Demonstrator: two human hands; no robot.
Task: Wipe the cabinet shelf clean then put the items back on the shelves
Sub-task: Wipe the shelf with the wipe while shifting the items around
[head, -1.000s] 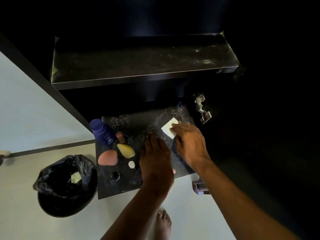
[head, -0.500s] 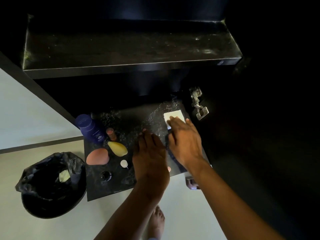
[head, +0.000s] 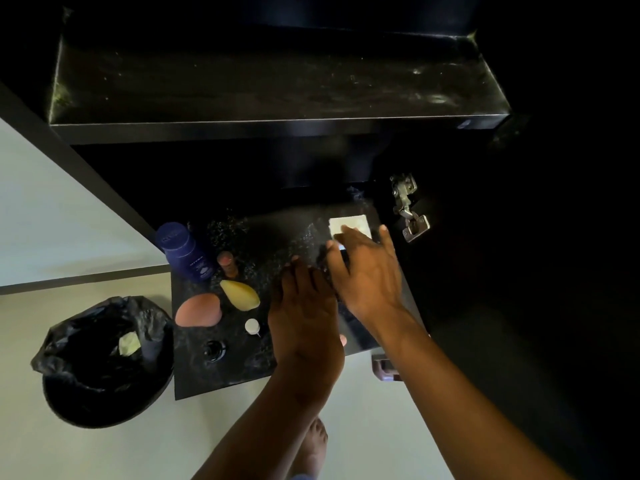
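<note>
A pale floor (head: 104,445) runs under a dark cabinet, whose lower shelf (head: 221,375) juts out low toward the viewer. Nearest, a bare foot (head: 311,441) stands on the floor just in front of that shelf, and a bin lined with a black bag (head: 104,362) sits to the shelf's left. The left hand (head: 304,317) lies flat on the shelf, fingers stretched out and holding nothing. On the shelf to its left are a small white cap (head: 252,326), a pink sponge (head: 198,310), a yellow sponge (head: 240,294), a small brown tube (head: 227,264) and a blue bottle (head: 187,251). The right hand (head: 367,271), farther back on the shelf, presses spread fingers on a white wipe (head: 349,225) near the shelf's right rear corner. A metal hinge (head: 407,207) is fixed right of the shelf. Above and behind, the upper shelf (head: 277,84) shows dusty streaks.
</note>
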